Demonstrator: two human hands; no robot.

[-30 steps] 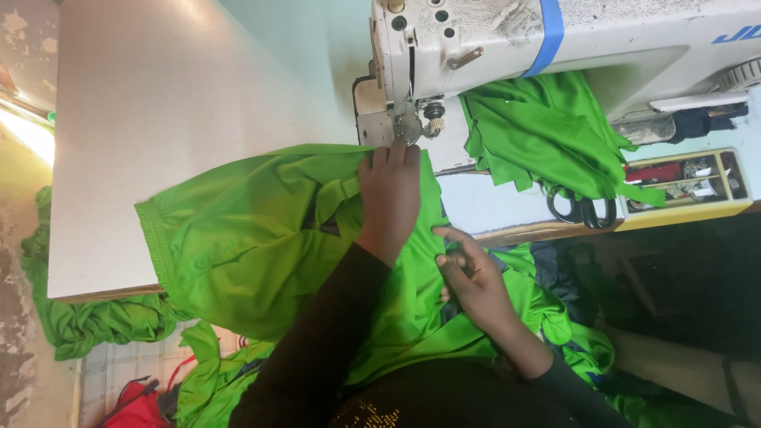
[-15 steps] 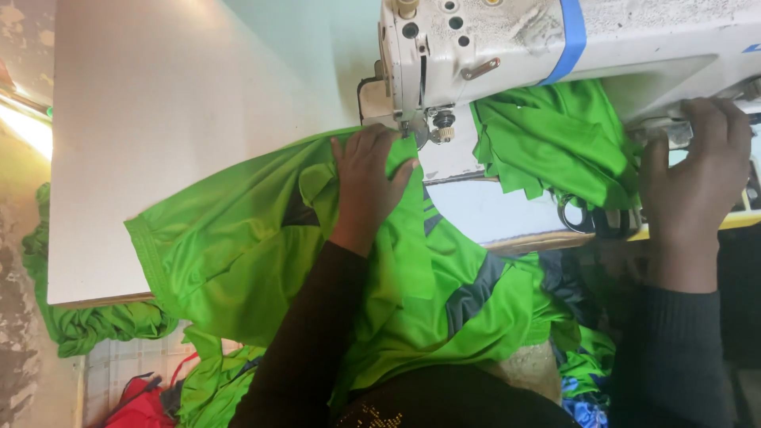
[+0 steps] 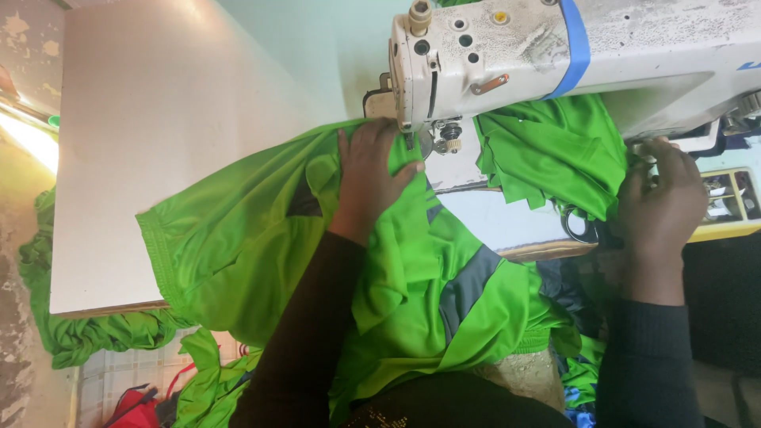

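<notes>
Left hand lies flat on the green garment, fingertips just beside the needle of the white sewing machine. Right hand rests at the machine's right end, touching folded green fabric. Both lie on the white bench.

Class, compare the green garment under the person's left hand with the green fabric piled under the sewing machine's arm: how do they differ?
The garment lies spread over the table and lap; the fabric pile is bunched and folded. The garment shows dark grey panels; the pile looks plain green. The left hand presses the garment; the right hand is beside the pile. Both are the same bright green.
</notes>
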